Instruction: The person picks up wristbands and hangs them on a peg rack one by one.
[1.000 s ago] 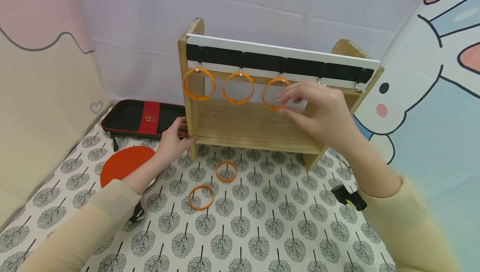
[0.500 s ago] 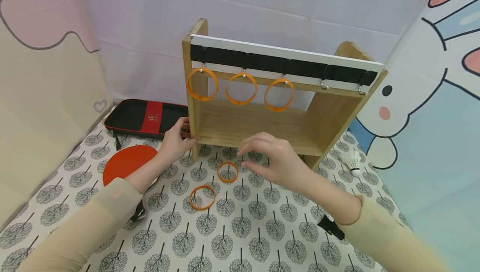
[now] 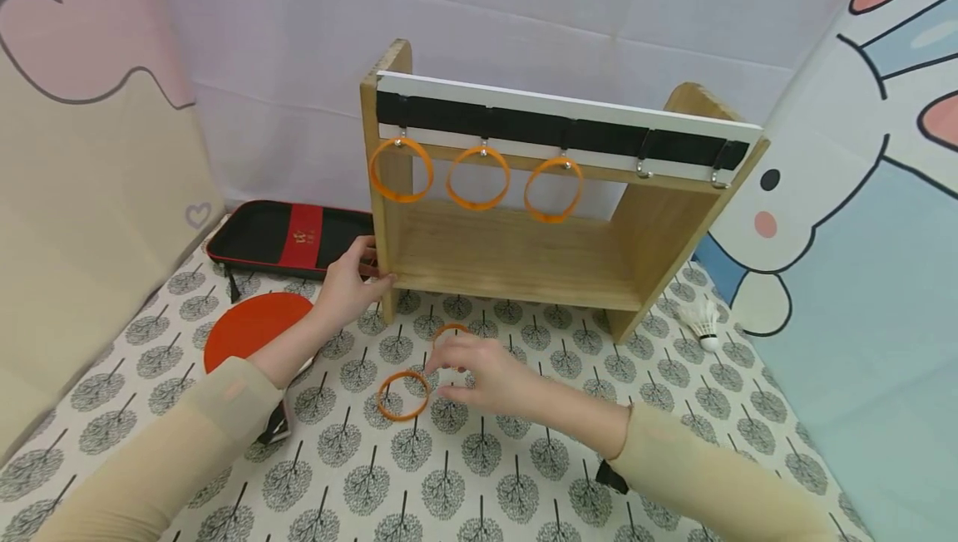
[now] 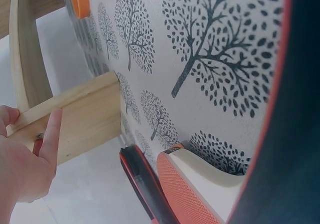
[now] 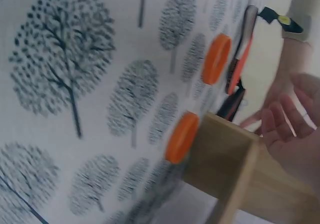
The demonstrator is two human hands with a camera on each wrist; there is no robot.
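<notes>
My left hand grips the left side panel of a small wooden shelf; in the left wrist view, thumb and fingers lie on either side of the board. Three orange rings hang from hooks on the shelf's front bar: the left ring, the middle ring and the right ring. Two hooks farther right carry nothing. My right hand, fingers loosely bent and holding nothing, is over the cloth beside a loose orange ring. It partly covers another orange ring behind.
A black case with a red band lies left of the shelf, behind a red round paddle. To the right lies a shuttlecock. My right sleeve partly hides a small black object. Tree-patterned cloth covers the table.
My right hand has left the right hanging ring, coming down and leftward to the loose rings on the cloth. My left hand stays on the side panel.
</notes>
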